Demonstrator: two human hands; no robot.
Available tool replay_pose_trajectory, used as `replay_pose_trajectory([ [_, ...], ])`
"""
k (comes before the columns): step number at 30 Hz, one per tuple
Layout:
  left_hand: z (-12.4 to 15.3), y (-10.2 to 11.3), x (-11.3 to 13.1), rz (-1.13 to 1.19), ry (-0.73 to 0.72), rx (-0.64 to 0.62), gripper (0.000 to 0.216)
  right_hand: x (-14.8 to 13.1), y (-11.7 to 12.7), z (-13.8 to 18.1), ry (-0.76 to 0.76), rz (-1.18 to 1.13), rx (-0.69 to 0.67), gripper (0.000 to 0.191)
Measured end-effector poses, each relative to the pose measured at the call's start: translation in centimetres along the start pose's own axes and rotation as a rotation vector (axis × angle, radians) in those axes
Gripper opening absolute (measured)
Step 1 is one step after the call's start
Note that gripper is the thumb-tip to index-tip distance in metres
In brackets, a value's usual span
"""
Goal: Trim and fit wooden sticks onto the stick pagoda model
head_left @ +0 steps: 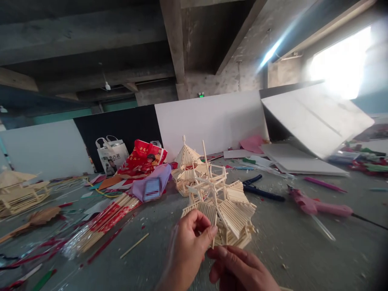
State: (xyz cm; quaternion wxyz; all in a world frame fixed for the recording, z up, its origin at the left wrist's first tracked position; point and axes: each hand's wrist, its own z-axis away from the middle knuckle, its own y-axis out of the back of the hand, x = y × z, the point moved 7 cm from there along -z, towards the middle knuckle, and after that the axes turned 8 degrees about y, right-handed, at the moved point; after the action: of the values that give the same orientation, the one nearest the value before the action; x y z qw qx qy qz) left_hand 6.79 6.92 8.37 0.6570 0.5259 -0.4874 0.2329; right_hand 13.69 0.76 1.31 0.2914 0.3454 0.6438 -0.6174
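Fingers (194, 216) of the left hand (184, 252) are pinching a little stick house (222, 206), and the thumb (212, 231) is pressing in from the other side. The right hand (239, 268) is curling in low beside the house, its fingers (227, 254) close together, but nobody could tell if they are gripping it. Both arms are reaching forward and down. Some roof parts, made of rows of sticks, are on, but the top is showing bare sticks with no roof. The house is over a gray table (287, 250). Another stick house (186, 165) is standing just behind it. A pink glue gun (321, 206) and blue pliers (260, 188) are lying nearby.
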Motion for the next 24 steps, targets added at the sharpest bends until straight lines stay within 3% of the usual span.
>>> replay_pose_trajectory([
  [9, 0.0, 0.2, -0.4, -0.036, -0.057, -0.004, 0.018, 0.8, 0.3, -0.4, 0.044, -0.028, 0.057, 0.041],
  [15, 0.7, 2.2, -0.2, -0.023, -0.123, 0.112, 0.021, 0.6, 1.2, -0.6, 0.037, 0.092, 0.109, 0.042],
  [24, 1.3, 3.2, 0.0, -0.12, -0.163, 0.172, 0.021, 0.1, 1.0, -0.4, 0.042, 0.09, 0.157, 0.036],
])
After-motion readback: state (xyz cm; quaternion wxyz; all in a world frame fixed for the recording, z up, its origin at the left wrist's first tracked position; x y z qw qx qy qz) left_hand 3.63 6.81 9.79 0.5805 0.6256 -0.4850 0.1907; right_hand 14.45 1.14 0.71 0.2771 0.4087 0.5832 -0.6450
